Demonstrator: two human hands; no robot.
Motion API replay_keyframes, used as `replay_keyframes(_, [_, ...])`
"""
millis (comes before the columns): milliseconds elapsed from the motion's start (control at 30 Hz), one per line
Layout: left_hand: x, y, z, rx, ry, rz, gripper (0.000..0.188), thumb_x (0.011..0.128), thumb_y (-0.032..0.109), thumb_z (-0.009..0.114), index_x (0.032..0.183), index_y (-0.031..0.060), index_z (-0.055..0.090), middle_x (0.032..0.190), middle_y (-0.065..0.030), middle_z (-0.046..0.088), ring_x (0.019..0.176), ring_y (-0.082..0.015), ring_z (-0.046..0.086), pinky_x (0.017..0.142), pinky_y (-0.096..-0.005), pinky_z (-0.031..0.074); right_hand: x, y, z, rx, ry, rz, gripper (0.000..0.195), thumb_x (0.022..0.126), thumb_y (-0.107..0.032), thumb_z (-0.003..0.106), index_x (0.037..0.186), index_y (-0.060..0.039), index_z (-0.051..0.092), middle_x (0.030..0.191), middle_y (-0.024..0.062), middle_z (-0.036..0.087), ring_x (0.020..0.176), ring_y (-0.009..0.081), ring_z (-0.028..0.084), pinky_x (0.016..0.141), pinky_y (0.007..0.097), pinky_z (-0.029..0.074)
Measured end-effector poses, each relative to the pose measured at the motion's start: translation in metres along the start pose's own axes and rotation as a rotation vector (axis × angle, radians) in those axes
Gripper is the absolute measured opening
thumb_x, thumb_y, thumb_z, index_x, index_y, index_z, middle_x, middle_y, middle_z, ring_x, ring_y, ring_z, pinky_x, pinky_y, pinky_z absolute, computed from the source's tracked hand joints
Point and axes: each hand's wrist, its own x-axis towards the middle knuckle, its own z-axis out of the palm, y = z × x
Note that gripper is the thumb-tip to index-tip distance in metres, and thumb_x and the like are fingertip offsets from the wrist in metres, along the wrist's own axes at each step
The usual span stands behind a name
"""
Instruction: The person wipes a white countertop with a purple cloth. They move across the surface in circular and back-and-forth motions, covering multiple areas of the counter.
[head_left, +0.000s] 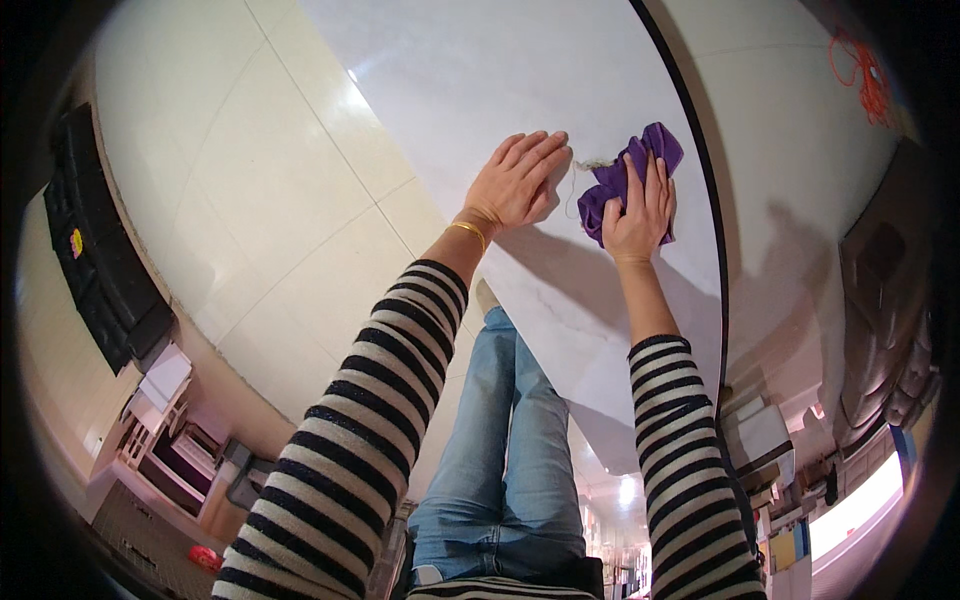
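Note:
A white, marble-look tabletop (480, 67) with a black far rim stretches before me. My right hand (637, 214) presses a crumpled purple cloth (611, 180) onto it near that rim, with fingers spread over the folds. Pale frayed threads (592, 163) stick out at the cloth's left side, and one loose strand curls on the surface. To the left, my left hand (523, 176) rests palm down on the tabletop, slightly cupped, apart from the cloth. Nothing shows in it, though the space beneath the palm is hidden.
Pale floor tiles (247, 165) lie left of the table's near edge. A black sofa (112, 247) stands far left and a brown leather sofa (885, 292) at right. An orange-red cord (862, 75) is at upper right. My jeans-clad legs (502, 420) are close to the table.

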Motion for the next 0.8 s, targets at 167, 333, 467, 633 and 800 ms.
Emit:
replay_keyframes(167, [-0.001,-0.004,0.002,0.002,0.031,-0.039,0.064,0.083,0.020,0.054,0.145,0.0084,0.047,0.155,-0.0096,0.044,0.140,-0.0306,0.042,0.121,-0.0477,0.028,-0.004,-0.014,0.009,0.009,0.044,0.104,0.062,0.082,-0.015,0.051,0.144,-0.0133,0.056,0.154,0.0171,0.046,0.145,0.0362,0.039,0.119,0.0540,0.026])
replay_keyframes(333, [0.001,-0.003,0.003,-0.026,0.034,-0.038,0.067,0.082,0.021,0.053,0.147,0.0062,0.046,0.156,-0.0105,0.043,0.139,-0.0309,0.043,0.121,-0.0468,0.028,-0.025,-0.084,0.033,0.081,-0.060,0.135,0.058,0.086,-0.019,0.052,0.142,-0.0060,0.054,0.156,0.0199,0.040,0.147,0.0394,0.035,0.120,0.0568,0.024])
replay_keyframes(467, [-0.006,-0.013,0.005,-0.027,0.060,-0.034,0.070,0.080,0.023,0.053,0.148,0.0058,0.044,0.156,-0.0115,0.042,0.140,-0.0315,0.043,0.121,-0.0470,0.028,-0.027,-0.086,0.028,0.189,-0.170,0.009,0.055,0.086,-0.017,0.054,0.139,-0.0044,0.056,0.155,0.0185,0.043,0.146,0.0370,0.036,0.120,0.0543,0.026])
replay_keyframes(633, [-0.009,-0.010,-0.002,-0.003,0.026,-0.072,0.068,0.080,0.024,0.052,0.145,0.0063,0.046,0.155,-0.0115,0.043,0.140,-0.0316,0.042,0.121,-0.0474,0.028,-0.018,-0.026,-0.008,0.025,-0.274,-0.157,0.066,0.081,-0.012,0.067,0.145,-0.0098,0.053,0.155,0.0183,0.044,0.147,0.0349,0.037,0.120,0.0544,0.027])
replay_keyframes(800, [-0.004,-0.002,-0.002,-0.021,0.011,-0.072,0.065,0.082,0.018,0.052,0.146,0.0071,0.044,0.156,-0.0116,0.041,0.139,-0.0327,0.042,0.121,-0.0494,0.029,0.019,0.038,-0.017,-0.039,0.010,0.103,0.059,0.087,-0.017,0.057,0.145,-0.0077,0.052,0.153,0.0236,0.044,0.145,0.0391,0.038,0.118,0.0558,0.029])
